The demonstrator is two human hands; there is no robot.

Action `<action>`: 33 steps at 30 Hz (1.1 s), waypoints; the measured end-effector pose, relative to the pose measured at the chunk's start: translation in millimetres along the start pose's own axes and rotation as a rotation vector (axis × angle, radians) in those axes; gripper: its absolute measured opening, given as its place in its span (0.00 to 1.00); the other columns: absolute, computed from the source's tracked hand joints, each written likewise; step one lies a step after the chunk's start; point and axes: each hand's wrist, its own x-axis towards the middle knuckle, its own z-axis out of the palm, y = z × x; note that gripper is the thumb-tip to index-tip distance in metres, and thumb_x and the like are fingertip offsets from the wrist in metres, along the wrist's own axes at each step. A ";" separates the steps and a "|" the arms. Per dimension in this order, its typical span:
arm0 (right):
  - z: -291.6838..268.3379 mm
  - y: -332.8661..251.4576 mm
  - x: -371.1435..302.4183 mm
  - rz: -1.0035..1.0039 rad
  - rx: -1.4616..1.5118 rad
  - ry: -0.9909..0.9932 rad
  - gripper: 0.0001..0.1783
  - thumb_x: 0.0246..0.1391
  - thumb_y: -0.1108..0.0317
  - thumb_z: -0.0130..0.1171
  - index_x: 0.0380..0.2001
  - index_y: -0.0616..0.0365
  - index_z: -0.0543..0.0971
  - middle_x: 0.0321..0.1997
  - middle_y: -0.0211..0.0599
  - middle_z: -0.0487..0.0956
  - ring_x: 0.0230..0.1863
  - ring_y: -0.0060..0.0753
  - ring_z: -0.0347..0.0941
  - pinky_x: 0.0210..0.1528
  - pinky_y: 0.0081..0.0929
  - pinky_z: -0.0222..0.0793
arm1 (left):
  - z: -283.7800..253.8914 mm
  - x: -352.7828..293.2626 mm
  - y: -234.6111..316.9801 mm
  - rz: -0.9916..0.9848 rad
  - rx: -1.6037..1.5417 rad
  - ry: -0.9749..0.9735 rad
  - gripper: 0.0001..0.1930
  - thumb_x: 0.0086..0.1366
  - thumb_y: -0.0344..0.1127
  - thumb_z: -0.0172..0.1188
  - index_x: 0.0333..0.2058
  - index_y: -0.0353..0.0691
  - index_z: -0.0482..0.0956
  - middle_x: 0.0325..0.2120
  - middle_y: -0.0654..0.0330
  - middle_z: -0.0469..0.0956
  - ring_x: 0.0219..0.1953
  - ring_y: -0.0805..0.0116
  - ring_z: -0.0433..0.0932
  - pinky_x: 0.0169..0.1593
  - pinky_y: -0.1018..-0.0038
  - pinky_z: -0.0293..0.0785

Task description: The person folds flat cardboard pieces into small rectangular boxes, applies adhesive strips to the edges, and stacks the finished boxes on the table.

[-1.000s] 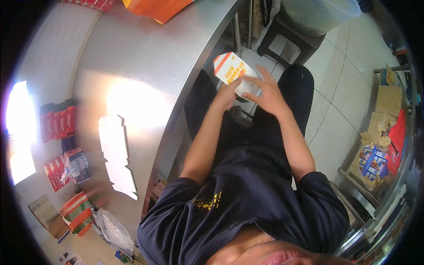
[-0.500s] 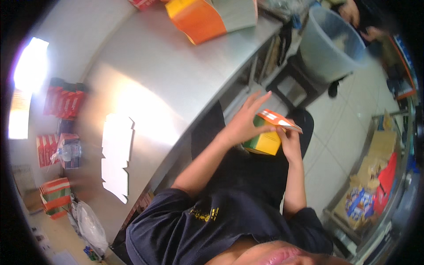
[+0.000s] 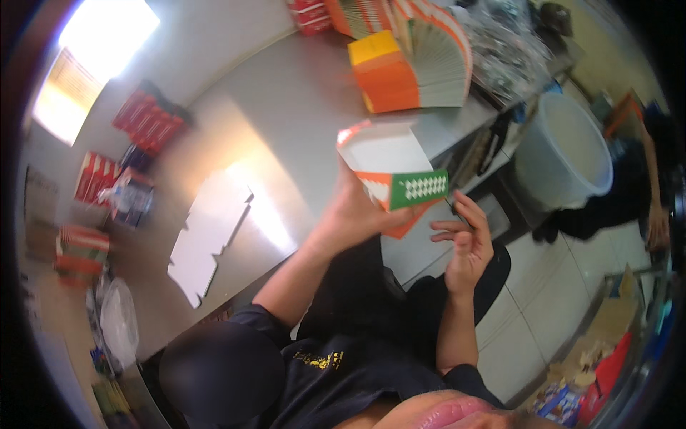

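My left hand (image 3: 351, 214) grips a small cardboard carton (image 3: 420, 189) from its near left side. The carton is tilted, and its white inside faces up. Orange and green panels with a white pattern show on its outside. Just right of it, my right hand (image 3: 468, 252) is held up with its fingers apart, holding nothing. On the metal table (image 3: 286, 93) to the left lies a stack of white die-cut card sheets (image 3: 207, 236) with notched edges.
A fanned row of orange and grey flat cartons (image 3: 439, 68) stands at the table's far end, beside clear plastic bags (image 3: 507, 50). A translucent bucket (image 3: 564, 146) stands at the right, near another person's arm (image 3: 652, 179). Red boxes (image 3: 150, 125) sit along the wall.
The carton has moved up and left, over the table edge, and now shows its white inside. My left hand has closed round it; my right hand has let go. The view has shifted.
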 end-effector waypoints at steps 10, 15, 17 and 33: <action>-61.6 158.3 -70.5 0.676 -0.372 0.126 0.16 0.67 0.59 0.60 0.48 0.60 0.79 0.47 0.36 0.80 0.34 0.28 0.82 0.30 0.21 0.75 | -108.7 165.3 -67.0 -0.207 0.287 -0.005 0.66 0.40 0.55 0.83 0.68 0.33 0.47 0.62 0.43 0.69 0.63 0.50 0.72 0.67 0.66 0.66; -63.5 167.8 -65.8 0.712 -0.393 0.044 0.16 0.65 0.59 0.62 0.47 0.59 0.79 0.42 0.36 0.81 0.33 0.28 0.82 0.29 0.23 0.75 | -90.8 244.9 -134.2 -0.231 0.247 -0.346 0.74 0.37 0.58 0.82 0.72 0.32 0.40 0.65 0.40 0.65 0.67 0.49 0.68 0.70 0.65 0.61; -64.6 173.8 -71.0 0.723 -0.426 -0.012 0.16 0.64 0.60 0.63 0.48 0.59 0.79 0.42 0.36 0.82 0.33 0.28 0.82 0.30 0.23 0.76 | -67.3 264.5 -144.0 -0.147 0.252 -0.444 0.69 0.41 0.55 0.80 0.71 0.32 0.42 0.65 0.41 0.66 0.66 0.50 0.68 0.69 0.64 0.62; -48.3 186.6 -66.9 0.767 -0.496 -0.229 0.22 0.60 0.56 0.67 0.50 0.60 0.80 0.42 0.43 0.83 0.31 0.32 0.81 0.39 0.30 0.76 | -56.3 303.3 -101.9 -0.246 0.414 -0.783 0.72 0.46 0.55 0.79 0.74 0.34 0.32 0.65 0.44 0.68 0.67 0.52 0.67 0.70 0.64 0.60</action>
